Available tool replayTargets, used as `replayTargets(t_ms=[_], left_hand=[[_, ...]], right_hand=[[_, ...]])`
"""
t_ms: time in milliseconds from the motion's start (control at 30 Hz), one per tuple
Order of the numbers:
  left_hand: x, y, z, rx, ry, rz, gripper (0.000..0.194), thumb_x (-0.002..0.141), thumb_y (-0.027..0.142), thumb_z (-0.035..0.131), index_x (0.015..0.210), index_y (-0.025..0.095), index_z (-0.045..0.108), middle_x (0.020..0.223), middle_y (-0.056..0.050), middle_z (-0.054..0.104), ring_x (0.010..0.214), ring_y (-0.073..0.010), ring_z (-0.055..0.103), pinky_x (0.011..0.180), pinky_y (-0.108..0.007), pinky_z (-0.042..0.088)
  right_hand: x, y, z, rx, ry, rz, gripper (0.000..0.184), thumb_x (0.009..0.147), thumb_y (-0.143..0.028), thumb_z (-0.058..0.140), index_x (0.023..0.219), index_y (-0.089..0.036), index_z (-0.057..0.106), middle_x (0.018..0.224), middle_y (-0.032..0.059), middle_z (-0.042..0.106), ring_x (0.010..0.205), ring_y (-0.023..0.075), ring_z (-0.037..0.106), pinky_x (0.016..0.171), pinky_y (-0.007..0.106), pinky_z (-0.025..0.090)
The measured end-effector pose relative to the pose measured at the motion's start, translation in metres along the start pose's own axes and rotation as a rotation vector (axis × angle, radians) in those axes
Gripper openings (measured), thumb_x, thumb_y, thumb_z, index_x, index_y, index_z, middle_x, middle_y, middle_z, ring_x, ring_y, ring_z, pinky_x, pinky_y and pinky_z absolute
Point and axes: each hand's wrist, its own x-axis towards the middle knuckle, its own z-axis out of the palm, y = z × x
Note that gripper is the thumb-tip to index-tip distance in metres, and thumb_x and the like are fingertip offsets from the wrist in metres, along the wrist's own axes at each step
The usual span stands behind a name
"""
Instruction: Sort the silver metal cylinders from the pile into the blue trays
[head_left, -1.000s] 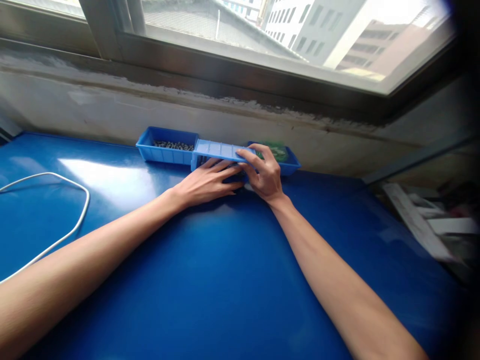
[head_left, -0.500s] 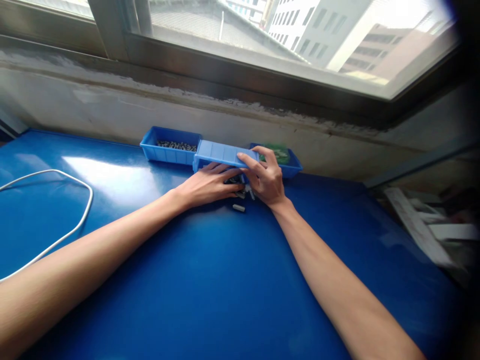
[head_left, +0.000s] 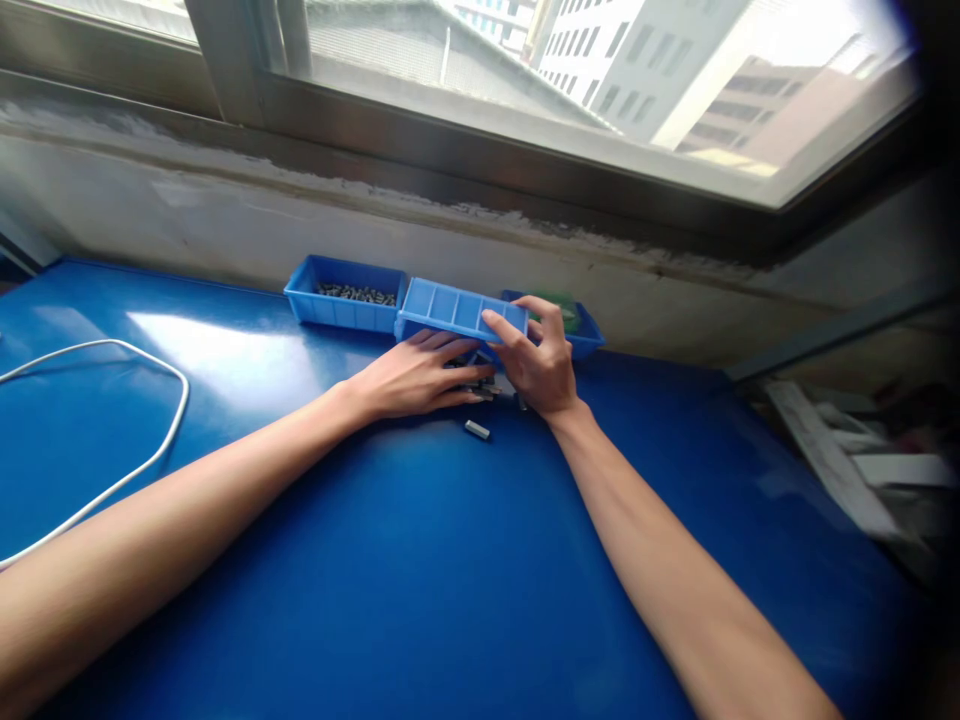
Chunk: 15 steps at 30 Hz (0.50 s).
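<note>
My right hand (head_left: 544, 360) grips the right end of a blue plastic bin (head_left: 457, 309), which is tipped so that its ribbed side faces up. Beneath its lower edge my left hand (head_left: 424, 374) lies with fingers spread, beside small metal parts (head_left: 487, 388) spilled on the blue table. The bin and fingers partly hide these parts. One loose silvery cylindrical piece (head_left: 477, 430) rests on the table just in front of the left fingertips. Whether the left hand also touches the bin I cannot tell.
To the left stands a blue bin (head_left: 345, 311) of small dark metal parts. Behind my right hand is another blue bin (head_left: 589, 335) with something green inside. A white cable (head_left: 180, 400) curves across the blue table (head_left: 420, 590). A wall and window (head_left: 480, 140) rise behind.
The bin has tilted further, showing more of its ribbed side, and shifted slightly right with my right hand. The loose metal piece lies a little closer and has turned.
</note>
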Motion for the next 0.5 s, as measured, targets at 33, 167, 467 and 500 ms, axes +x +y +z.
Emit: replayTargets(t_ms=[33, 167, 467, 500], left_hand=[[0.000, 0.001, -0.002, -0.013, -0.015, -0.015, 0.045, 0.106, 0.047, 0.042, 0.140, 0.025, 0.061, 0.146, -0.013, 0.057, 0.130, -0.0312, 0.054, 0.110, -0.045, 0.043], [-0.001, 0.008, -0.010, -0.037, -0.064, -0.046, 0.046, 0.107, 0.046, 0.038, 0.139, 0.022, 0.062, 0.138, -0.014, 0.062, 0.118, -0.0291, 0.059, 0.102, -0.044, 0.047], [-0.012, -0.003, -0.020, -0.160, 0.011, -0.191, 0.040, 0.107, 0.041, 0.042, 0.128, 0.018, 0.068, 0.126, -0.011, 0.071, 0.114, -0.0240, 0.064, 0.101, -0.039, 0.051], [-0.014, -0.004, -0.021, -0.164, 0.029, -0.237, 0.040, 0.107, 0.041, 0.042, 0.126, 0.017, 0.069, 0.125, -0.011, 0.071, 0.115, -0.0244, 0.064, 0.101, -0.039, 0.051]], right_hand=[[0.001, 0.001, 0.001, 0.003, 0.022, -0.006, 0.036, 0.101, -0.046, 0.051, 0.129, -0.035, 0.069, 0.136, 0.0084, 0.055, 0.105, 0.0243, 0.067, 0.091, 0.038, 0.058], [0.008, 0.005, 0.001, -0.004, 0.090, -0.013, 0.037, 0.102, -0.043, 0.048, 0.132, -0.031, 0.068, 0.130, 0.0106, 0.059, 0.111, 0.0248, 0.066, 0.093, 0.038, 0.057], [0.048, 0.010, -0.013, 0.042, 0.085, 0.015, 0.034, 0.102, -0.045, 0.051, 0.117, -0.025, 0.074, 0.114, 0.0096, 0.074, 0.105, 0.0247, 0.070, 0.095, 0.037, 0.055], [0.054, 0.011, -0.013, 0.052, 0.066, 0.011, 0.032, 0.102, -0.044, 0.053, 0.115, -0.024, 0.075, 0.113, 0.0092, 0.075, 0.104, 0.0249, 0.071, 0.095, 0.037, 0.055]])
